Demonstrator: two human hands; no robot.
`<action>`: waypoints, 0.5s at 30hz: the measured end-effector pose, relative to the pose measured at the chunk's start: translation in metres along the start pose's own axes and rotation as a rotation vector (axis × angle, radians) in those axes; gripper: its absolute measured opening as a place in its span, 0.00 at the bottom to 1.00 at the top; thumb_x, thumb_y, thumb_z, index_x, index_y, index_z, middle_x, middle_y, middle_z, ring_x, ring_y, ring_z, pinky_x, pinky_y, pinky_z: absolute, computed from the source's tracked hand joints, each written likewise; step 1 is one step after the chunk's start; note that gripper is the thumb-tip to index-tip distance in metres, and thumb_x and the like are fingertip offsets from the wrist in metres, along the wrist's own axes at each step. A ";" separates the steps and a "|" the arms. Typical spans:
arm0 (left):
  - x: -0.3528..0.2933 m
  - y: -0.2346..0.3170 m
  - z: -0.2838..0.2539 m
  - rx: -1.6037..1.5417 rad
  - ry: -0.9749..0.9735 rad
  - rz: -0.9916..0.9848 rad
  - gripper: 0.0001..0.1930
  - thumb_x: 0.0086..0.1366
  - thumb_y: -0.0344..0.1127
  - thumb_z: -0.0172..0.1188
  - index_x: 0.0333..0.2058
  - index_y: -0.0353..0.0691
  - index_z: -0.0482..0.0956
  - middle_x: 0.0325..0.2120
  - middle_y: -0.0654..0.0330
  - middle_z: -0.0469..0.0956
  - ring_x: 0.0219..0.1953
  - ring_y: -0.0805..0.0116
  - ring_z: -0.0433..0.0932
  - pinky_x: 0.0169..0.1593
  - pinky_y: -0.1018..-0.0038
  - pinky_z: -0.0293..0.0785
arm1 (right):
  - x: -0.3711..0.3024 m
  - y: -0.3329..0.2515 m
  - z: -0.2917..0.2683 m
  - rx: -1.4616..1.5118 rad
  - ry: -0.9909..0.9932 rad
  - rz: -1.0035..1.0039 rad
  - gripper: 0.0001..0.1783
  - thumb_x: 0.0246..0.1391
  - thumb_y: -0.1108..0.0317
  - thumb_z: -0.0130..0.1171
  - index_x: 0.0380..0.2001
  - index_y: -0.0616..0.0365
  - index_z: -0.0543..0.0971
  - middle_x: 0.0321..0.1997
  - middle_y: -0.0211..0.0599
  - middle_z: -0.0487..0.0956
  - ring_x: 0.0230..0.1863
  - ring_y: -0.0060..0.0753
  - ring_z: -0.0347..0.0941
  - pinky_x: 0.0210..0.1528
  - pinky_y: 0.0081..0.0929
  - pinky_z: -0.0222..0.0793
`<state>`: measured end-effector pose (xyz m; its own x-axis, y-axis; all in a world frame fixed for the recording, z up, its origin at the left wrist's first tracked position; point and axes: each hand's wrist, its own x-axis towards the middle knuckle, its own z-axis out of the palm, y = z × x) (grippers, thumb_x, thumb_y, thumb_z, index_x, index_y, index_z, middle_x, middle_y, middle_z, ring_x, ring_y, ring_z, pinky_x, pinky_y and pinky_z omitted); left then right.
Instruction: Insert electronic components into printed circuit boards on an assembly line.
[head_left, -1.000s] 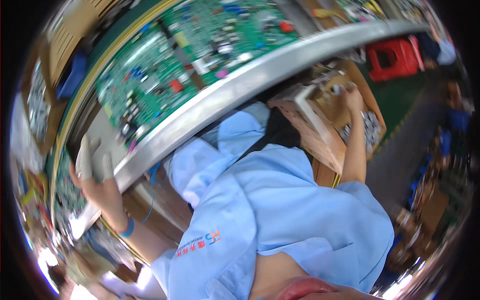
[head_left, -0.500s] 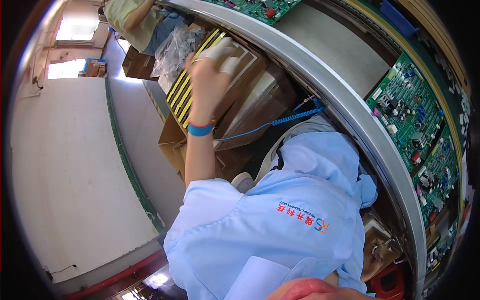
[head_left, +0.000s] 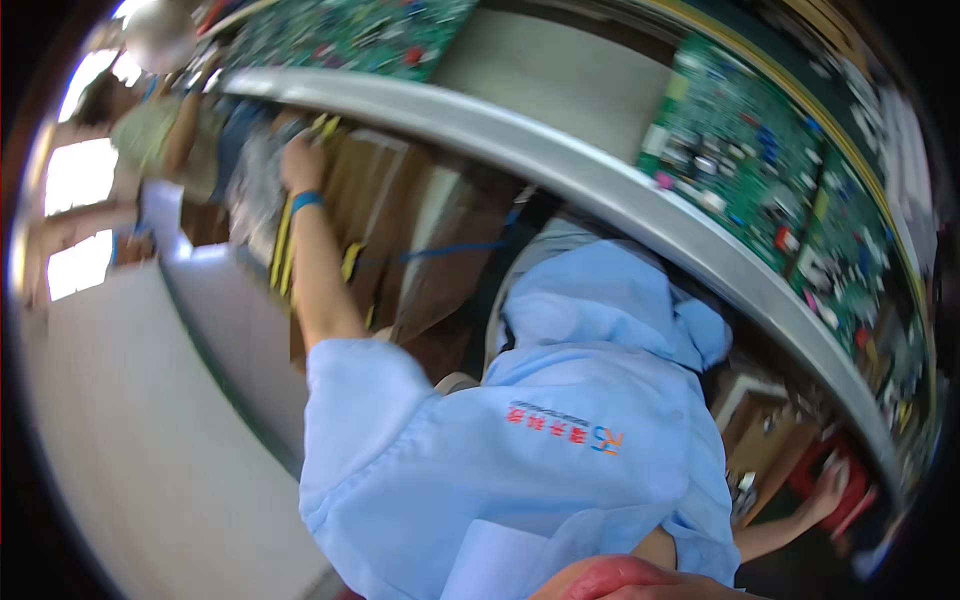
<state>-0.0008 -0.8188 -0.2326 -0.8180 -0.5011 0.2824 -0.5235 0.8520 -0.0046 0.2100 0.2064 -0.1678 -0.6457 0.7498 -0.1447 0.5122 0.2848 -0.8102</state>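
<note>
Strips of yellow (head_left: 351, 260) are showing along the cardboard carton (head_left: 365, 190) below the worktop (head_left: 560, 160), on your left, and your left hand (head_left: 302, 162) is sitting at their upper end. A blue band (head_left: 307, 200) is circling that wrist, and a blue cord (head_left: 450, 250) is crossing in front of the carton. Blur is covering the fingers, so you cannot tell whether they are gripping anything. Clear plastic wrapping (head_left: 258, 190) is lying just beside this hand. Your right hand (head_left: 826, 492) is hanging well apart, by a red plastic thing (head_left: 803, 474); its grip is blurring too, and you cannot tell what it is holding, if anything. Nearby, a cardboard box (head_left: 770, 440) is standing below the edge. Green circuit boards (head_left: 740, 150) are lying on the worktop in two groups. Another person (head_left: 170, 140) is standing at upper left.
</note>
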 end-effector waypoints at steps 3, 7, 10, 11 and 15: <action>0.004 -0.011 0.010 0.099 -0.076 -0.076 0.18 0.60 0.48 0.57 0.36 0.38 0.83 0.35 0.40 0.81 0.42 0.38 0.79 0.44 0.49 0.75 | -0.010 -0.087 0.020 0.243 -0.102 -0.327 0.24 0.60 0.73 0.58 0.59 0.68 0.71 0.58 0.45 0.73 0.60 0.36 0.68 0.64 0.28 0.60; 0.039 0.016 0.012 -0.004 -0.178 0.066 0.28 0.59 0.58 0.61 0.40 0.35 0.82 0.37 0.38 0.79 0.43 0.38 0.78 0.44 0.51 0.73 | -0.053 -0.160 0.092 0.218 -0.209 -0.569 0.24 0.55 0.80 0.59 0.56 0.69 0.72 0.58 0.44 0.73 0.59 0.37 0.70 0.63 0.33 0.63; 0.082 -0.065 0.056 -0.030 -0.359 0.246 0.22 0.58 0.49 0.66 0.40 0.34 0.81 0.37 0.40 0.80 0.44 0.38 0.77 0.43 0.55 0.74 | -0.085 -0.240 0.179 0.150 -0.428 -0.747 0.23 0.47 0.80 0.64 0.50 0.66 0.77 0.52 0.42 0.76 0.53 0.33 0.73 0.58 0.29 0.66; 0.090 -0.130 0.056 0.419 -0.377 0.511 0.20 0.57 0.46 0.66 0.39 0.34 0.81 0.37 0.39 0.80 0.44 0.38 0.77 0.43 0.54 0.74 | -0.079 -0.256 0.205 0.181 -0.539 -0.819 0.22 0.45 0.80 0.67 0.47 0.64 0.79 0.49 0.41 0.78 0.50 0.32 0.75 0.55 0.28 0.68; 0.093 -0.037 0.079 0.145 -0.344 0.330 0.17 0.55 0.39 0.62 0.41 0.35 0.79 0.38 0.41 0.80 0.43 0.39 0.77 0.43 0.51 0.74 | -0.098 -0.300 0.264 0.035 -0.612 -1.147 0.19 0.43 0.78 0.68 0.43 0.63 0.81 0.41 0.43 0.80 0.43 0.36 0.77 0.49 0.28 0.70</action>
<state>-0.0758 -0.9092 -0.2821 -0.9641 -0.2502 -0.0893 -0.2313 0.9559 -0.1809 -0.0300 -0.1101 -0.0607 -0.8599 -0.3043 0.4099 -0.5098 0.5551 -0.6572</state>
